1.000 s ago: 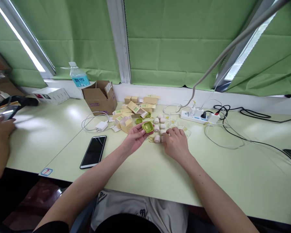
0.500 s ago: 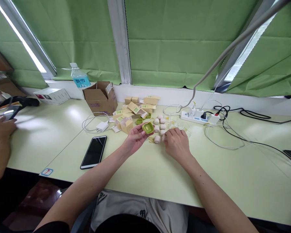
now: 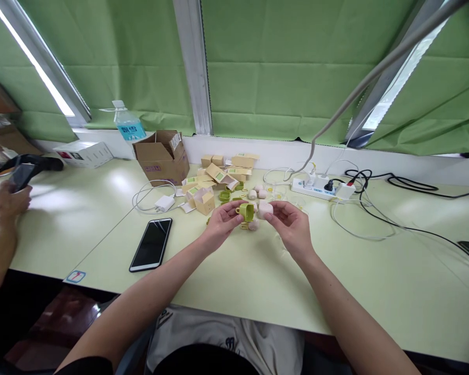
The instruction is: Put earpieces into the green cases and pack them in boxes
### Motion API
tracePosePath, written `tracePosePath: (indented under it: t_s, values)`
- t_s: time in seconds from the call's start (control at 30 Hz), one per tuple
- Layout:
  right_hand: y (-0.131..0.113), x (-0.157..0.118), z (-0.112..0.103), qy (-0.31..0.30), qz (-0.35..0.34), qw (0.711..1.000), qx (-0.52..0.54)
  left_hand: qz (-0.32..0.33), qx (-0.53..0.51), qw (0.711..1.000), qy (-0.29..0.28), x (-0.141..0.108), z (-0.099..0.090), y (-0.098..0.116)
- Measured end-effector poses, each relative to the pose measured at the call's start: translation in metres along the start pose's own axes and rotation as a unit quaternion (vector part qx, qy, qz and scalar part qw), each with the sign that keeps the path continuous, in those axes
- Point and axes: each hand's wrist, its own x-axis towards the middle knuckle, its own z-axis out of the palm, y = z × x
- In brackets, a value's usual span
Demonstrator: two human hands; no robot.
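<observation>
My left hand [image 3: 221, 225] is closed on a small green case shell [image 3: 247, 212] with a ring-like loop, its open side turned to the right. My right hand [image 3: 293, 227] pinches a pale pink rounded block [image 3: 264, 209] just beside the shell; I cannot tell whether the two touch. Below and behind them lie more pale pink blocks [image 3: 253, 224], partly covered by my fingers. Several green shells [image 3: 224, 196] rest on the table near my left fingertips.
Small opened cartons [image 3: 204, 201] are heaped behind my hands, beside a brown cardboard box [image 3: 162, 159]. A phone [image 3: 151, 245] and white charger [image 3: 164, 203] lie at left. A power strip [image 3: 313, 188] with cables is at right. Another person's hand [image 3: 8, 200] holds a dark device.
My right hand has lifted a pale pink block from the group and brought it to the green shell. My left hand has turned the shell so its opening faces right.
</observation>
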Motion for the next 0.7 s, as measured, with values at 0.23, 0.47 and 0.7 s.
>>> tracePosePath:
  t_s: [0.23,0.47,0.7]
  values:
    - [0.003,-0.001,0.000,-0.044,0.075,0.996,0.029,0.033,0.053,0.998,-0.010,0.000,0.002,-0.004]
    - [0.005,0.000,0.002,-0.054,0.090,0.994,0.027,0.055,0.093,0.994,-0.008,0.001,0.009,0.001]
    - [0.002,0.000,0.002,-0.064,0.099,0.992,0.039,0.061,0.115,0.991,-0.024,-0.002,0.014,0.002]
